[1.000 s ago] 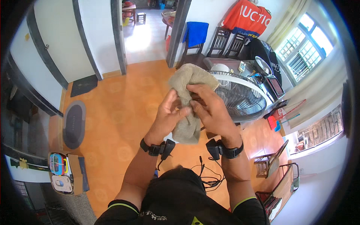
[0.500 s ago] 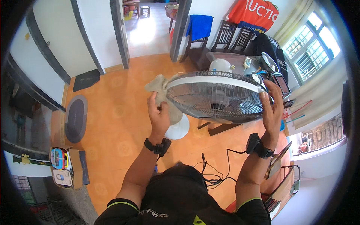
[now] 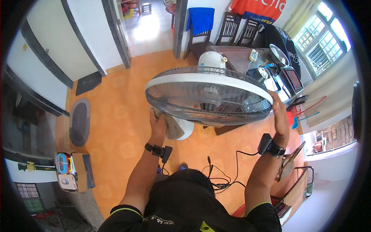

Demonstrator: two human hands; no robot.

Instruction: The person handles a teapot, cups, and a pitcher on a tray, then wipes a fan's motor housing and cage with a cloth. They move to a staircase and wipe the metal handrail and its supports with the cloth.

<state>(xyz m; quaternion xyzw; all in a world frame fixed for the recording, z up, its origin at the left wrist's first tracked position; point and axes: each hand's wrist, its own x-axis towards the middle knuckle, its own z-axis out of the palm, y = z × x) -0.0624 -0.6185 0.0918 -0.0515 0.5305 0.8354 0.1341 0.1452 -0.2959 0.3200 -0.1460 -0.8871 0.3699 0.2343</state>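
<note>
A standing fan with a white rim and a grey wire grille [image 3: 208, 94] fills the middle of the view, seen from above. My left hand [image 3: 158, 125] holds a beige cloth [image 3: 172, 127] against the grille's lower left side. My right hand [image 3: 279, 112] grips the right edge of the fan's rim. The fan's white round base [image 3: 186, 129] shows on the orange floor just below the grille. Both wrists wear black bands.
Black cables [image 3: 220, 176] lie on the floor near my body. A cluttered table [image 3: 266, 65] and dark wooden chairs [image 3: 230, 29] stand behind the fan. An oval grey mat [image 3: 80, 121] and a cardboard box [image 3: 71, 178] lie left. An open doorway [image 3: 148, 27] is at the back.
One second ago both hands held the cloth together. The right hand then took the fan's rim, and the left hand has moved the cloth down to the grille's lower left.
</note>
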